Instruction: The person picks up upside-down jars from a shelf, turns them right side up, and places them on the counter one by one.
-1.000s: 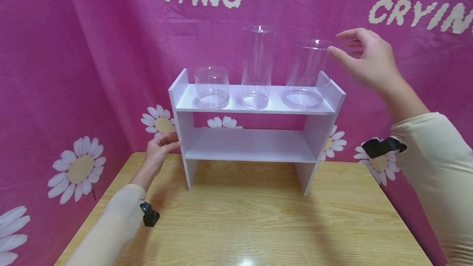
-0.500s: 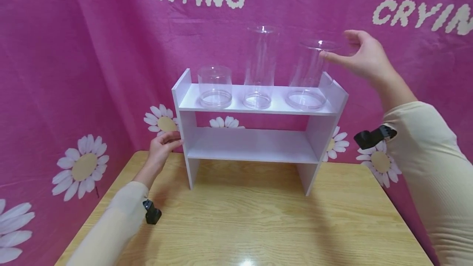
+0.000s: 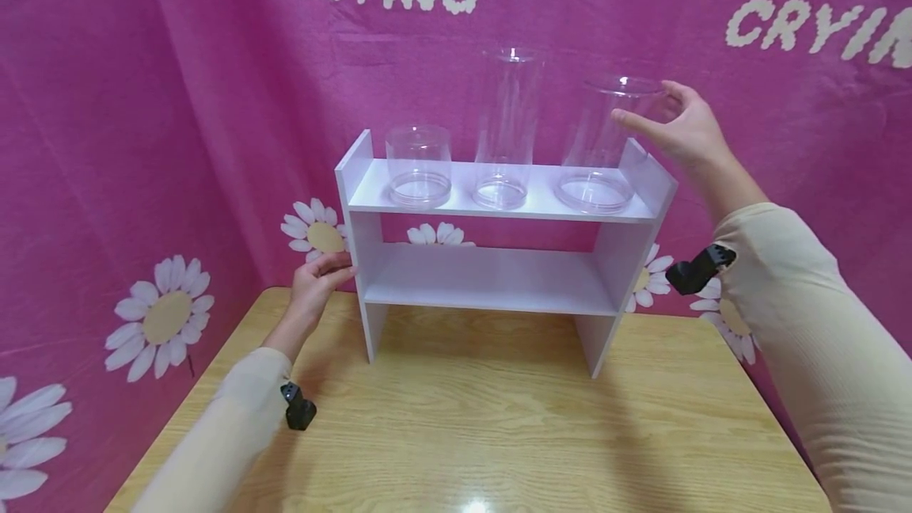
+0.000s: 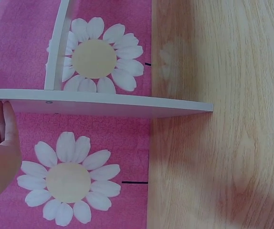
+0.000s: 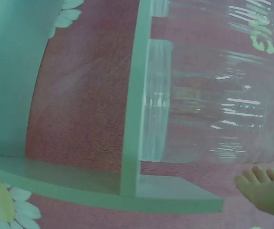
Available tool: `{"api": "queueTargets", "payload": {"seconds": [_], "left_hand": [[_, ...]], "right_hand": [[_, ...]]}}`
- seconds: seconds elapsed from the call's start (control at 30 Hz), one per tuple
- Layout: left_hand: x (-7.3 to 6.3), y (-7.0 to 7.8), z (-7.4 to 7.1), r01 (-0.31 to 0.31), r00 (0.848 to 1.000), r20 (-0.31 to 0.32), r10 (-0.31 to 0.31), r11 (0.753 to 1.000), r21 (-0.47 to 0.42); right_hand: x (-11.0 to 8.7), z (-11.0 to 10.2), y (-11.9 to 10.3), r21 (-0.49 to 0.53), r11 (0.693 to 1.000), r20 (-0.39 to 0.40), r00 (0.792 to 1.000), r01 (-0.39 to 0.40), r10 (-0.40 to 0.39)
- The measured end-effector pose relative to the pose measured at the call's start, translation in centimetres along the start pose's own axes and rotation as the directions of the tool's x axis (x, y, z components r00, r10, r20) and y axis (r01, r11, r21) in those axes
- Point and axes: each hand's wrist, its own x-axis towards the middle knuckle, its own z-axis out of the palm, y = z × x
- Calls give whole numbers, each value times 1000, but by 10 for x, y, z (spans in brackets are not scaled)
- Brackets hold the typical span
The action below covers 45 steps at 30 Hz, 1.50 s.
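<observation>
Spreads right hand (image 3: 673,123) wide at rim of right cylinder (image 3: 594,141), cannot tell if touching | stands upright near right end of top board (image 3: 462,185) | rests left hand (image 3: 312,291) straight-fingered against left edge of white shelf (image 3: 488,279) | stands beyond: tall cylinder (image 3: 504,133) mid-board, short cylinder (image 3: 419,161) near left end | reads “CRYING” on pink curtain (image 3: 228,101), repeats at right, cut off

Head view: bright; small glare spot at near edge of table (image 3: 456,418), soft shadows across it. Left wrist view: softly shadowed. Right wrist view: hazy, greenish cast; white highlights streaking clear cylinder (image 5: 199,107).
</observation>
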Motion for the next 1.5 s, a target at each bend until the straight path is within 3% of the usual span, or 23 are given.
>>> {"api": "queueTargets", "payload": {"seconds": [0.23, 0.47, 0.57, 0.7, 0.83, 1.13, 1.37, 1.5], "left_hand": [[1, -3, 0, 7, 1000, 0, -7, 1000, 24], [-2, -2, 1, 41, 999, -20, -41, 999, 23], [-2, -2, 1, 43, 999, -22, -43, 999, 7], [-3, -2, 2, 33, 999, -26, -34, 999, -31], [-3, -2, 2, 28, 999, -37, -30, 998, -56], [-2, -5, 2, 25, 999, -40, -27, 998, -55], [-2, -8, 1, 56, 998, -37, -57, 998, -40], [-2, -9, 2, 46, 998, -32, -48, 997, -67]], "right_hand": [[8, 4, 5, 155, 987, 44, 998, 33, -40], [8, 9, 7, 337, 937, 36, 993, 95, -113], [6, 10, 5, 302, 948, 11, 994, 103, -111], [-2, 9, -1, 158, 984, -5, 996, 87, -87], [-16, 8, -9, 89, 993, -8, 997, 83, -82], [-57, 6, -19, 107, 983, 10, 989, 149, -151], [-83, 11, -7, 34, 980, 20, 980, 198, -199], [-94, 14, 2, 131, 959, 14, 966, 253, -257]]}}
